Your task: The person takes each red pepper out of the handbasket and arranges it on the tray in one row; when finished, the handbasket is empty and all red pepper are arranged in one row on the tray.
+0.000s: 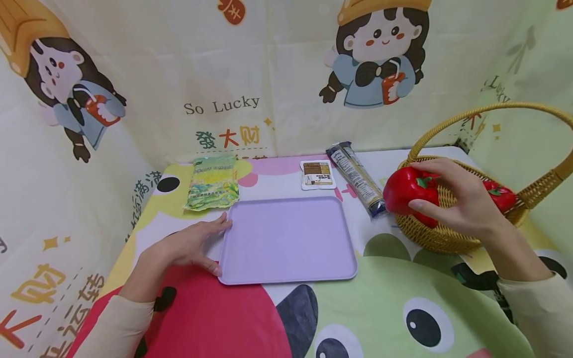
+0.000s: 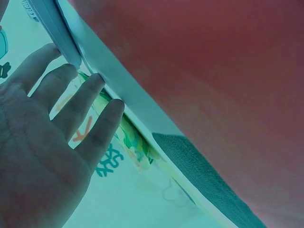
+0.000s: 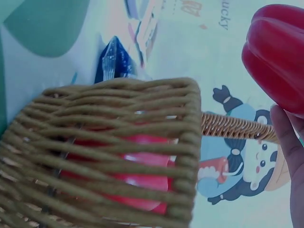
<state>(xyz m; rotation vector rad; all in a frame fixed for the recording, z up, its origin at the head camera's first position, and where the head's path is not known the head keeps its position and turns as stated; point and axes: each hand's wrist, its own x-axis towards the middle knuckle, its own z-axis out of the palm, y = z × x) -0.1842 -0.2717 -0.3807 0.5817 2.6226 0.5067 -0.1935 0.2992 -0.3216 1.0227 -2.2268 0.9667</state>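
My right hand (image 1: 465,199) grips a red bell pepper (image 1: 405,191) over the near left rim of a wicker basket (image 1: 429,241). In the right wrist view the same bell pepper (image 3: 278,57) is held up beyond the basket's rim, with part of the hand (image 3: 292,156) against it. A second red pepper (image 1: 499,196) lies inside the basket. My left hand (image 1: 192,248) touches the left edge of a purple tray (image 1: 288,241), its fingers spread and fairly straight. The left wrist view shows that palm and fingers (image 2: 88,109) beside the tray's edge.
Behind the tray's left corner lies a green and yellow packet (image 1: 214,184). A small white and brown sachet (image 1: 318,175) is at the back, and a long dark-ended packet (image 1: 356,179) slants between tray and basket. The basket's tall handle (image 1: 488,107) arches above it. Printed cloth surrounds the table.
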